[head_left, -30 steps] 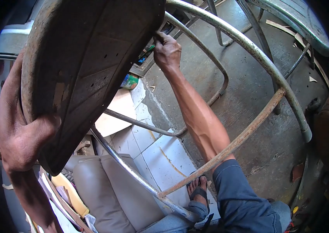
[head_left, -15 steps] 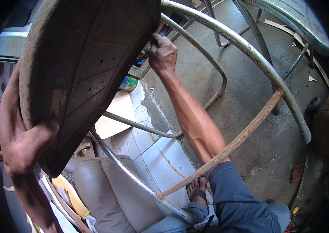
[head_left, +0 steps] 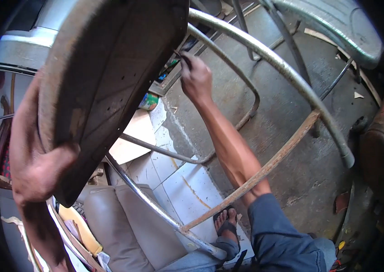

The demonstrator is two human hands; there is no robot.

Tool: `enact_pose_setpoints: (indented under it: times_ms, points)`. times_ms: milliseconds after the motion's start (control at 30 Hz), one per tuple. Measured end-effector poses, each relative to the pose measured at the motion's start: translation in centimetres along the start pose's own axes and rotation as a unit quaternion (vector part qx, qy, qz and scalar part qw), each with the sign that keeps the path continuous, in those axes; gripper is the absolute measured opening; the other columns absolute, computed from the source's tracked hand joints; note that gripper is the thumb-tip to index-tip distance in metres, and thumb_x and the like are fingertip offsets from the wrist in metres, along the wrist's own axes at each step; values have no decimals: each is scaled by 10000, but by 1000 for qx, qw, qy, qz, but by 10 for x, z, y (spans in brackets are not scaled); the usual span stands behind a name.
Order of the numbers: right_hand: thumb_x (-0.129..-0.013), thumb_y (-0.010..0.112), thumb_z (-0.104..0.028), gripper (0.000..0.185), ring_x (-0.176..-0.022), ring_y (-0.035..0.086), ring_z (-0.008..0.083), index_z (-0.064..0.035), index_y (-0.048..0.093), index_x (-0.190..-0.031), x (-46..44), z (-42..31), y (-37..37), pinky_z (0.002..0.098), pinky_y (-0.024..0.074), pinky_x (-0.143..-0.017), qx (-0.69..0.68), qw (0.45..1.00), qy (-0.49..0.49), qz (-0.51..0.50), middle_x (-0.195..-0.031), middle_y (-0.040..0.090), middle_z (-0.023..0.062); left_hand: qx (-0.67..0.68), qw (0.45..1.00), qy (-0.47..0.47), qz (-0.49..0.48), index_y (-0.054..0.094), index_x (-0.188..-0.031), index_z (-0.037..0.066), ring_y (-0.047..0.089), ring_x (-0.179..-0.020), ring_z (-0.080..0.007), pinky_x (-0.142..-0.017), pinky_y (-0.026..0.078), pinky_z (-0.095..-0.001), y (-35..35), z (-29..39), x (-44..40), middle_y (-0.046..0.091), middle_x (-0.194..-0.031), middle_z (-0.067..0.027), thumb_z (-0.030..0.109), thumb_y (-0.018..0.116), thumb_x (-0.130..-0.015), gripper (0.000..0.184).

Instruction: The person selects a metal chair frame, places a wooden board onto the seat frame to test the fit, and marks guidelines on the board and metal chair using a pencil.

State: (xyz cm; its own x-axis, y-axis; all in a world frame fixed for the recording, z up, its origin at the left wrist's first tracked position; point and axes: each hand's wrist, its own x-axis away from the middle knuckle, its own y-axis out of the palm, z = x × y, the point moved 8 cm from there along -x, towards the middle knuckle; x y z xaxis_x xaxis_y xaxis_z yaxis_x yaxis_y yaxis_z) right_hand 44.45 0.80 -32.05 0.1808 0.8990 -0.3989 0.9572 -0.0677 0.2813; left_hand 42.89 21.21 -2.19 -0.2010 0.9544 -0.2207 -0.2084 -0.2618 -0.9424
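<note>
A metal chair is tipped over in front of me, its dark panel (head_left: pixel 105 86) showing a rusty rim and several small holes. Bent tubes of the chair frame (head_left: pixel 264 43), worn and partly rusted, curve off to the right. My left hand (head_left: pixel 46 170) wraps round the panel's lower left edge, fingers closed on it. Just off the panel's right edge is my right hand (head_left: pixel 196 77), thumb and fingers pinched together. A thin tip seems to reach from the pinch toward the panel, too small to name.
A grey padded seat (head_left: pixel 133 222) lies below, beside papers and a yellow folder (head_left: pixel 76 229). A second metal chair (head_left: pixel 337 27) stands at upper right. My sandalled foot (head_left: pixel 226 222) rests on white tiles. Wood strips and scraps lie on the concrete floor (head_left: pixel 292 167).
My right hand has drawn slightly down and away from the panel's edge. The panel and my left hand appear a little further right as the view shifts.
</note>
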Motion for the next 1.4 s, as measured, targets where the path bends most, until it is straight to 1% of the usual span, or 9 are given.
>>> enact_pose_setpoints:
  times_ms: [200, 333, 500, 733, 800, 833, 933, 1200, 1400]
  points:
    - [-988, 618, -309, 341, -736, 532, 146, 15, 671, -1082, 139, 51, -172, 334, 470, -703, -47, 967, 250, 18, -827, 617, 29, -44, 995, 53, -74, 403, -1439, -95, 598, -1219, -312, -1073, 404, -339, 26, 54, 15, 599, -1287, -254, 14, 542, -551, 906]
    - [-1017, 543, -432, 281, -636, 483, 46, -168, 568, -926, 230, 84, -274, 246, 364, -512, -173, 837, 514, 78, -742, 526, -39, -83, 985, 116, -102, 389, -1470, -65, 596, -1220, -375, -1049, 436, -369, 44, 90, 34, 592, -1299, -281, -9, 548, -565, 920]
    - [-1030, 477, -521, 405, -683, 602, 210, -116, 495, -1019, 174, 15, -349, 332, 517, -564, -311, 803, 395, 322, -880, 573, 78, -67, 976, 202, -53, 453, -1436, -51, 656, -1115, -455, -957, 522, -389, 64, 121, 63, 612, -1263, -319, -60, 570, -564, 880]
    - [-1046, 440, -489, 477, -966, 678, 293, -82, 549, -1269, 161, -41, -320, 444, 560, -879, -310, 790, 459, 262, -1088, 619, 108, -136, 956, 251, -67, 481, -1402, -71, 650, -1123, -455, -968, 529, -457, 84, 155, 100, 607, -1205, -364, 3, 676, -526, 901]
    - [-1045, 430, -517, 420, -634, 483, 163, -106, 481, -1116, 173, -27, -332, 314, 386, -552, -303, 780, 452, 308, -929, 507, 57, -135, 959, 229, -101, 493, -1394, -68, 611, -1159, -511, -991, 513, -506, 96, 164, 113, 584, -1243, -383, 74, 726, -619, 821]
    - [-1044, 427, -526, 413, -502, 379, 107, -114, 460, -1058, 179, -23, -337, 260, 292, -432, -294, 774, 455, 328, -858, 449, 34, -164, 953, 255, 11, 472, -1436, -41, 623, -1158, -471, -892, 574, -533, 94, 169, 128, 586, -1296, -353, 48, 562, -943, 510]
    - [-1023, 484, -517, 567, -929, 648, 255, -20, 526, -1294, 188, 21, -350, 411, 535, -751, -329, 819, 343, 320, -1196, 612, 107, -171, 945, 278, -1, 550, -1326, -67, 593, -1193, -451, -1017, 481, -567, 117, 164, 137, 617, -1246, -333, 124, 480, -994, 389]
    - [-1055, 449, -426, 572, -1164, 598, 306, 13, 453, -1422, 189, 132, -357, 437, 547, -892, -90, 927, 342, 126, -1369, 548, 179, -195, 894, 403, 1, 502, -1436, 6, 593, -1170, -543, -957, 502, -592, 176, 132, 121, 558, -1320, -367, 179, 535, -911, 553]
    - [-1047, 474, -369, 411, -738, 677, 233, 5, 541, -1205, 202, 75, -387, 368, 591, -606, -26, 848, 524, 69, -942, 653, 134, -118, 914, 387, -31, 557, -1402, 95, 575, -1189, -473, -987, 483, -545, 143, 105, 99, 578, -1322, -278, 577, 658, -884, 715]
